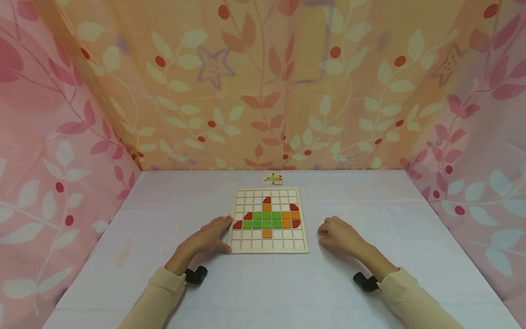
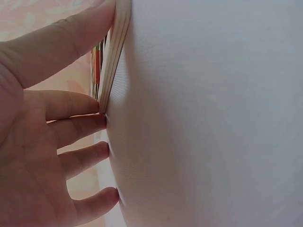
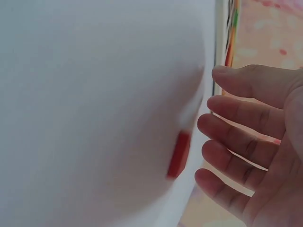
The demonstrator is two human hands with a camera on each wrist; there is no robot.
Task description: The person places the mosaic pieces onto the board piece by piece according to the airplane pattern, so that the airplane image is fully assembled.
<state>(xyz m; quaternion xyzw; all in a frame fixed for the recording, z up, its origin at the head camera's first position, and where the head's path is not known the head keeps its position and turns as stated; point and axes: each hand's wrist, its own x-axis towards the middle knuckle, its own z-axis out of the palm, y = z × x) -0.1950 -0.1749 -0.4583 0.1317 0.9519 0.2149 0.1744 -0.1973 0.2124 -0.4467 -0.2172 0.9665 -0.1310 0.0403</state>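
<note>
A square wooden grid board (image 1: 246, 244) lies on the table, holding a shape of green, orange and red pieces. My left hand (image 1: 211, 235) rests at the board's left edge, thumb by the near corner and fingers spread fairly straight. In the left wrist view, the thumb and index fingertip meet the board's side (image 2: 117, 56). My right hand (image 1: 341, 235) is low over the table, right of the board. Its fingers (image 3: 236, 151) are loosely bent and apart in the right wrist view, with nothing between them. A red piece (image 3: 179, 155) lies on the table below them, hidden in the head view.
Behind the board lies a small picture card (image 1: 273, 177) with a similar coloured pattern. The table has a white cloth (image 1: 267, 292). Floral curtains (image 1: 263, 91) enclose the back and both sides. Black wrist devices (image 1: 197, 275) sit under both forearms.
</note>
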